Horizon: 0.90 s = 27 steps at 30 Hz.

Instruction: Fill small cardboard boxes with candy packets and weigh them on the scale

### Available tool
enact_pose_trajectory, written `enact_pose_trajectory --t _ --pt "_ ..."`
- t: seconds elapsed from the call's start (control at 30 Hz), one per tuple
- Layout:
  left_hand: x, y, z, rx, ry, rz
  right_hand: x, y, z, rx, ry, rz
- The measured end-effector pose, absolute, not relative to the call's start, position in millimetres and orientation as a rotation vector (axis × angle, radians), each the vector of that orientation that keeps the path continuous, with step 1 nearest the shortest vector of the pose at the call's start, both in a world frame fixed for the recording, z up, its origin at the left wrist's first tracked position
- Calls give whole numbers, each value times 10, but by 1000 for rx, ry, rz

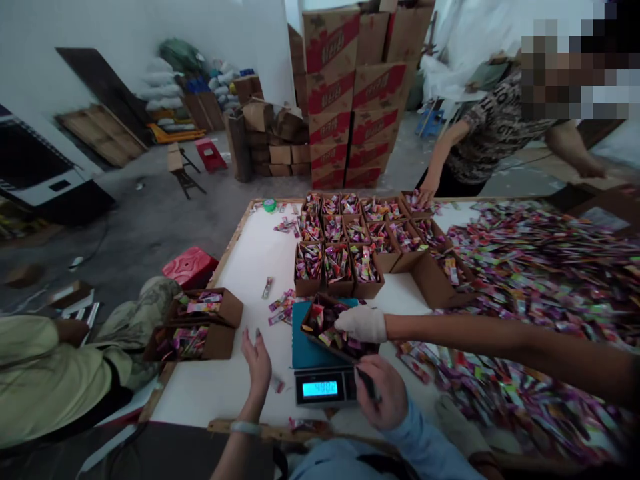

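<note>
Because the small brown carton [320, 341] of wrapped sticks sits aslant on the teal-topped scale [306, 355], its long axis running from ten o'clock down to four, the near corner points almost straight at the worker's right hand [383, 393]. From where I stand that hand is clearly the nearer: the carton is at its eleven o'clock, just beside the curled fingers, though I cannot tell whether they grip the cardboard or merely rest by it. The left hand [257, 363] is bare and holds nothing, its fingers parted above the white tabletop [255, 257], with the carton at its two o'clock, apart from it. A co-worker's gloved hand [361, 325], on an arm stretched from three o'clock, is in among the sticks. Beyond, toward twelve o'clock, stand filled boxes [370, 291]; the loose heap [505, 293] spreads around two to four.
</note>
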<state>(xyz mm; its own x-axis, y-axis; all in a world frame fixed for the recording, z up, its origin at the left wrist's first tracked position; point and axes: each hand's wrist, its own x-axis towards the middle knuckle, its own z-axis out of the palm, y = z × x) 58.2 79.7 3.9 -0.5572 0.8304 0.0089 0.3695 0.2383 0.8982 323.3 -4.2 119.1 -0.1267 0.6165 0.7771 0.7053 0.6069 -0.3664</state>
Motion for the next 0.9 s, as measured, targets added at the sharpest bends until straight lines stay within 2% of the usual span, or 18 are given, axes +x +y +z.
enact_pose_trajectory --t 0.23,0.4,0.53,0.63,0.77,0.9 --pt "977 980 352 1229 1778 1301 3332 -21 972 -1204 -1813 -104" --pt "905 1000 364 1172 1767 1311 3465 -211 785 -1378 -1749 -87" --pt "857 999 335 1165 1760 1330 3649 -47 725 -1423 -1768 -127" --pt "845 989 316 1168 1757 1333 3662 274 810 -1522 -1995 -39" --pt "783 938 302 1181 1758 1311 3355 685 1141 -1973 -2567 297" --pt "593 858 249 1170 1797 1331 3136 820 1377 -1996 -2594 205"
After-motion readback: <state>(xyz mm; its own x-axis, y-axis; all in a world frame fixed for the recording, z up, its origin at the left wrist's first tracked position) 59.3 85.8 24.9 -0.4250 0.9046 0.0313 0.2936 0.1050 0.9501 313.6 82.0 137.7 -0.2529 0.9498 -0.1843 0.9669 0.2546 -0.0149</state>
